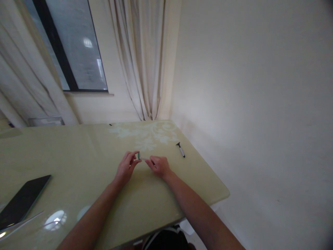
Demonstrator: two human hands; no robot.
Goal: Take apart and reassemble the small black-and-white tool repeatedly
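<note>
Over the middle of the table, my left hand (126, 166) pinches a small greenish piece (138, 156) between thumb and fingertips. A thin pale stick (143, 159) runs from that piece to my right hand (159, 166), whose thumb and curled fingers grip its other end. The two hands are close together but apart. To the right of my right hand, a razor (181, 150) with a grey handle and dark head lies on the table. What exactly the greenish piece is cannot be made out.
The pale green glossy table (78, 149) meets a white wall (247, 104) on the right. A black tablet-like slab (23, 199) lies at the left. A tiny dark object (110, 124) sits by the back edge, near the curtains (145, 62).
</note>
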